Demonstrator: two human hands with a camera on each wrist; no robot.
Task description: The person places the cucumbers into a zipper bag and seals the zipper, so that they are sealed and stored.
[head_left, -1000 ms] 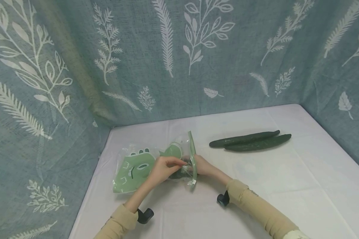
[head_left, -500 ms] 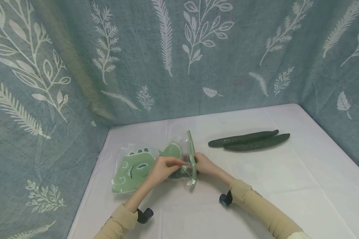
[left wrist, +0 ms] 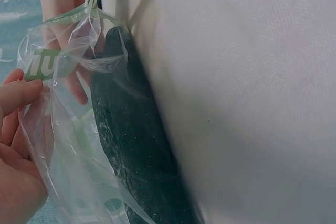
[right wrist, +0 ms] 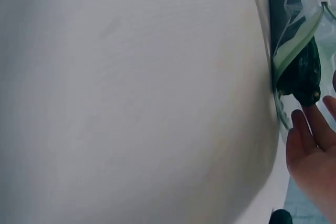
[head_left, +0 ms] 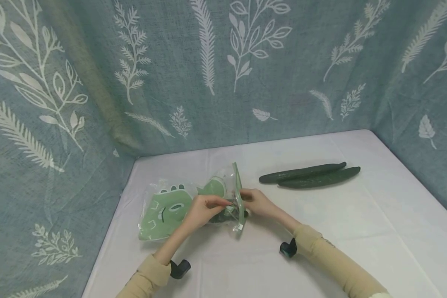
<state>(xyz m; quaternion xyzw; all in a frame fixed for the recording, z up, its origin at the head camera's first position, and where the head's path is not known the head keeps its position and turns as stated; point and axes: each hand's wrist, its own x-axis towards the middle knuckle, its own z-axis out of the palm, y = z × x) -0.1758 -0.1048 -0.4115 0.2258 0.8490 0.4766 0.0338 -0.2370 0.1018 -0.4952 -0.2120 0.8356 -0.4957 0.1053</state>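
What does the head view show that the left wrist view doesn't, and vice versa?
Head only: two loose cucumbers and a winking cartoon face print.

Left wrist only: close-up pale flecks on the bagged cucumber and clear white lettering.

Both: the left hand pinching the clear zip bag, the right hand at its opening, and the white tablecloth.

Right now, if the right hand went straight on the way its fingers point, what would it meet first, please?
The right hand would probably meet the end of the bagged cucumber at the mouth of the clear bag, though contact is hard to judge.
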